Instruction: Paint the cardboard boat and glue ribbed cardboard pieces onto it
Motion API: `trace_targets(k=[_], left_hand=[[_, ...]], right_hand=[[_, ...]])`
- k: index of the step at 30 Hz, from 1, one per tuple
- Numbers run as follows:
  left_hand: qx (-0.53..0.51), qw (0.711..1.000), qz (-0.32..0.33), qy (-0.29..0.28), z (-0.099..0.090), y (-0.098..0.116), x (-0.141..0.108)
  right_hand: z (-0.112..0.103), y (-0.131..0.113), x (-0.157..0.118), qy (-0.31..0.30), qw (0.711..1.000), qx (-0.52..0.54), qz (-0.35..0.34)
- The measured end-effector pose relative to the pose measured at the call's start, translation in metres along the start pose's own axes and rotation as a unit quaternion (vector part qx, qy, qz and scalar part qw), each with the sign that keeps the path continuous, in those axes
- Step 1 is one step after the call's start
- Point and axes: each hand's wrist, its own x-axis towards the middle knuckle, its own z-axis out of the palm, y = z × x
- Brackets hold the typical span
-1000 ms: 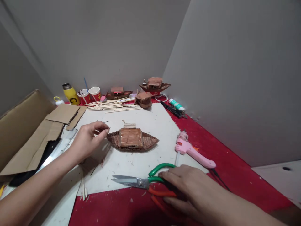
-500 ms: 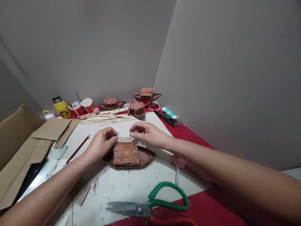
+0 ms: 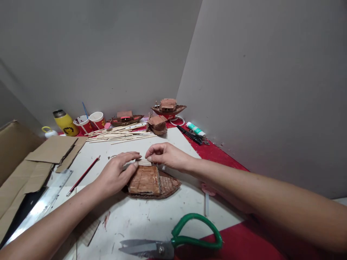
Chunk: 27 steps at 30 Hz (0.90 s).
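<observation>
A brown model boat [image 3: 169,183] with a reddish-brown planked roof [image 3: 143,180] rests on the white board in front of me. Along the roof's far edge is a small pale ribbed cardboard piece [image 3: 144,163]. My left hand [image 3: 120,169] grips the left end of this piece, its thumb by the roof's corner and its fingers stretched behind. From the right, my right hand [image 3: 168,156] pinches the far right part of the piece between thumb and forefinger. The fingertips partly cover the piece, and the left hand hides the boat's left end.
Green-handled scissors [image 3: 162,248] lie near the front. Left are a pencil [image 3: 83,176], a ruler [image 3: 45,202] and cardboard sheets [image 3: 51,150]. Behind are thin wooden sticks [image 3: 119,134], paper cups [image 3: 97,121], a yellow bottle [image 3: 65,124] and other model boats [image 3: 168,106]. A glue tube [image 3: 195,129] lies right.
My left hand has moved right and down against the roof's corner, its fingers straighter. My right hand has come slightly left, nearer to it. The boat has shifted slightly in view.
</observation>
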Motion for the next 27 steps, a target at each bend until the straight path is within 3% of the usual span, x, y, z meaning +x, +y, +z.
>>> trace_targets(k=[5,12,14,16,18,19,21,23,27], left_hand=[[0.071,0.994,0.066,-0.047,0.001,0.0,-0.007],[0.073,0.992,0.075,-0.069,0.0,0.001,-0.008],[0.072,0.992,0.076,-0.072,-0.002,0.001,-0.009],[0.073,0.992,0.071,-0.075,-0.003,0.0,-0.009],[0.073,0.992,0.062,-0.083,-0.005,-0.001,-0.01],[0.07,0.992,0.057,-0.087,-0.006,-0.001,-0.01],[0.056,0.994,0.039,-0.081,-0.008,-0.003,-0.011],[0.033,0.998,0.01,-0.057,-0.01,-0.006,-0.013],[-0.025,0.998,-0.05,-0.012,-0.011,-0.014,-0.017]], right_hand=[[-0.001,0.003,0.0,-0.012,0.999,-0.027,-0.014],[-0.002,0.004,-0.009,-0.018,0.993,-0.096,-0.07],[-0.004,0.005,-0.012,-0.021,0.985,-0.13,-0.115],[-0.008,0.007,-0.013,-0.034,0.958,-0.198,-0.206],[-0.013,0.01,-0.012,-0.048,0.909,-0.28,-0.303],[-0.016,0.011,-0.011,-0.053,0.887,-0.313,-0.335],[-0.019,0.011,-0.009,-0.068,0.869,-0.341,-0.351],[-0.02,0.008,-0.008,-0.083,0.88,-0.33,-0.331],[-0.014,-0.003,-0.007,-0.073,0.962,-0.195,-0.178]])
